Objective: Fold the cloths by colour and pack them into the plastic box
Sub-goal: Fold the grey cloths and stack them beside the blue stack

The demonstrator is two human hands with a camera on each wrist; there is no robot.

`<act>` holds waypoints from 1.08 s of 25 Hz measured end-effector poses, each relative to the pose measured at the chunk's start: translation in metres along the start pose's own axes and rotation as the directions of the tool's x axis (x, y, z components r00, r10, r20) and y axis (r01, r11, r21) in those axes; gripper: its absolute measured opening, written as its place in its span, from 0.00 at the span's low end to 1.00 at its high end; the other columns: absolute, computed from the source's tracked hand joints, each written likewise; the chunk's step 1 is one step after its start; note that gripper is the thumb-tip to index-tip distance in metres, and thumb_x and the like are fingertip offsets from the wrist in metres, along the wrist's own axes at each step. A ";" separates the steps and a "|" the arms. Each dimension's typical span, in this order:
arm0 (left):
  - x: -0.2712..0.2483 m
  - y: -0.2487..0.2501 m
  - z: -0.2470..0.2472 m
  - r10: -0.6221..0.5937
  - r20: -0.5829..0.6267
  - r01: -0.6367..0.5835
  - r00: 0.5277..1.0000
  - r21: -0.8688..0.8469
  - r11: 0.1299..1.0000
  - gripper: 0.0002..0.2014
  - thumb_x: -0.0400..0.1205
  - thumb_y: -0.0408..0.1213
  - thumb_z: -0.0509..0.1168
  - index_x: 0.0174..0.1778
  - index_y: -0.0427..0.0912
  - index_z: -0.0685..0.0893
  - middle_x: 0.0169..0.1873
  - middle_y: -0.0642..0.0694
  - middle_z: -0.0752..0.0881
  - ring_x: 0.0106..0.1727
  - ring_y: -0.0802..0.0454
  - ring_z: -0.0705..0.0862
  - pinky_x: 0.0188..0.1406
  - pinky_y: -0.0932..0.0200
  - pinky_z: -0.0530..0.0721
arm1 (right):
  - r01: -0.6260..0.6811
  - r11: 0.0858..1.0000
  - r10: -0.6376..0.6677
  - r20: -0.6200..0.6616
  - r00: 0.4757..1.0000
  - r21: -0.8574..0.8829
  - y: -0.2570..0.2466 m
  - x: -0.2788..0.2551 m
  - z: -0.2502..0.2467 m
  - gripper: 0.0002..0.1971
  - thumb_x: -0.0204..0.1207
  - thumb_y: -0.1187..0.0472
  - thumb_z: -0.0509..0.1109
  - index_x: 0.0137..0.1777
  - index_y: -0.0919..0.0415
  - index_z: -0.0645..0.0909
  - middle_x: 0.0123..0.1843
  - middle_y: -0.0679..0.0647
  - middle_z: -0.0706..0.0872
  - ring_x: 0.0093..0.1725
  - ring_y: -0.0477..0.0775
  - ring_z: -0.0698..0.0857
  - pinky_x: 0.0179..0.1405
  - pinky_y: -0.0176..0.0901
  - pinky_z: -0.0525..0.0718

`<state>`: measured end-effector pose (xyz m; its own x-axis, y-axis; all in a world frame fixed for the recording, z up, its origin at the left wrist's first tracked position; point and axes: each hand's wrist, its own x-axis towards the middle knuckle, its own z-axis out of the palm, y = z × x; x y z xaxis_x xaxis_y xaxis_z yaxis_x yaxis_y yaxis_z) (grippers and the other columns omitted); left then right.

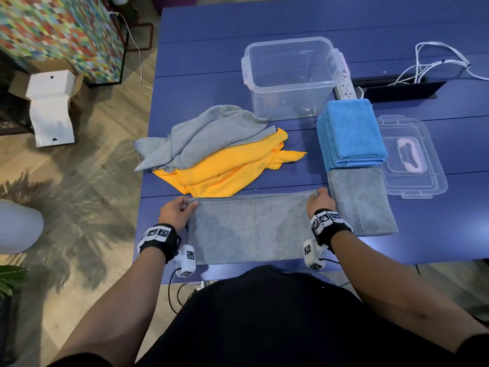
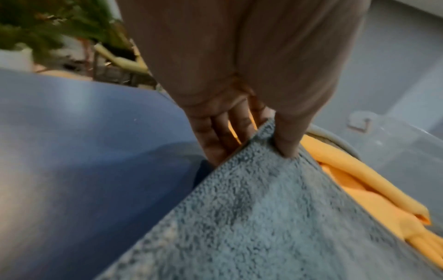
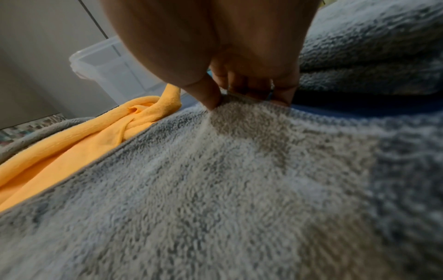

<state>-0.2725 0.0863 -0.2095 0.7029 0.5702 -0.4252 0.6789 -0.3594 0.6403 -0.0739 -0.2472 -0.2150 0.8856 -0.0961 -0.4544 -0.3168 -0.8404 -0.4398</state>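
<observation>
Grey cloth (image 1: 251, 229): fuzzy terry pile, matt. Orange cloth (image 1: 227, 170): smooth, thin weave. Box (image 1: 293, 78): clear glossy plastic. Table (image 1: 291, 22): smooth blue, slight sheen.

Office: blue desk (image 1: 264, 22) with cable tray (image 1: 397, 90)

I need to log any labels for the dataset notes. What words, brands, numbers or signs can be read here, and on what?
None can be read.
Wrist bands and camera blocks: black-and-white square marker patterns, no letters.
Power strip, plastic box, lid: no legible print.
</observation>
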 end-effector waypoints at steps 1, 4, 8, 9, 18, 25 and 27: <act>0.001 -0.004 -0.001 -0.012 -0.007 0.013 1.000 0.029 0.999 0.14 0.81 0.55 0.67 0.47 0.48 0.83 0.46 0.42 0.88 0.51 0.45 0.85 0.52 0.49 0.82 | -0.004 1.000 0.004 0.005 1.000 -0.005 0.000 0.000 0.000 0.18 0.85 0.64 0.56 0.74 0.64 0.68 0.58 0.73 0.83 0.56 0.72 0.83 0.40 0.49 0.74; 0.002 -0.006 0.006 -0.036 -0.052 0.039 0.998 0.063 0.997 0.19 0.84 0.55 0.63 0.46 0.42 0.86 0.43 0.41 0.87 0.48 0.44 0.84 0.51 0.51 0.80 | 0.006 0.999 -0.005 0.022 1.000 -0.050 -0.003 -0.001 0.000 0.17 0.85 0.64 0.56 0.72 0.65 0.69 0.57 0.73 0.83 0.56 0.71 0.83 0.39 0.48 0.73; -0.001 0.005 0.013 -0.081 -0.159 0.090 0.984 0.051 0.995 0.24 0.84 0.59 0.60 0.29 0.44 0.70 0.26 0.43 0.72 0.34 0.46 0.73 0.32 0.53 0.68 | 0.100 0.982 -0.112 -0.062 0.992 -0.161 -0.001 -0.010 0.003 0.14 0.79 0.68 0.61 0.64 0.64 0.73 0.62 0.69 0.77 0.59 0.69 0.79 0.51 0.56 0.78; -0.002 0.006 0.014 -0.093 -0.170 0.104 0.981 0.056 0.993 0.27 0.83 0.60 0.59 0.28 0.43 0.66 0.24 0.43 0.69 0.32 0.45 0.72 0.30 0.53 0.65 | 0.151 0.971 -0.179 -0.144 0.973 -0.183 0.000 -0.012 0.003 0.15 0.75 0.70 0.64 0.61 0.62 0.74 0.60 0.67 0.77 0.58 0.69 0.78 0.52 0.57 0.79; -0.007 -0.009 0.010 -0.085 -0.038 0.089 0.996 0.114 0.990 0.18 0.87 0.51 0.57 0.42 0.39 0.72 0.33 0.43 0.78 0.44 0.37 0.81 0.36 0.51 0.70 | 0.491 0.851 -0.421 0.318 0.849 -0.184 -0.006 -0.021 0.016 0.14 0.74 0.60 0.69 0.58 0.44 0.82 0.55 0.49 0.75 0.55 0.52 0.81 0.57 0.49 0.83; -0.028 -0.006 0.024 -0.140 -0.050 0.142 0.989 0.026 0.990 0.26 0.81 0.58 0.65 0.62 0.40 0.70 0.49 0.44 0.81 0.49 0.42 0.81 0.48 0.50 0.79 | 0.456 0.827 -0.460 0.072 0.885 -0.327 -0.008 -0.022 0.020 0.23 0.75 0.51 0.69 0.70 0.51 0.73 0.63 0.57 0.74 0.64 0.60 0.73 0.59 0.56 0.77; -0.032 -0.014 0.024 -0.154 0.007 0.151 0.988 0.163 0.975 0.25 0.81 0.53 0.67 0.64 0.38 0.71 0.53 0.40 0.84 0.53 0.38 0.83 0.50 0.47 0.82 | 0.450 0.841 -0.451 0.073 0.890 -0.300 0.000 -0.021 0.019 0.14 0.75 0.50 0.69 0.59 0.53 0.77 0.60 0.57 0.76 0.62 0.61 0.75 0.56 0.55 0.79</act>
<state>-0.2993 0.0556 -0.2205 0.5914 0.6134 -0.5234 0.8025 -0.3847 0.4560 -0.0985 -0.2354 -0.2201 0.9060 0.3320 -0.2626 0.2344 -0.9100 -0.3419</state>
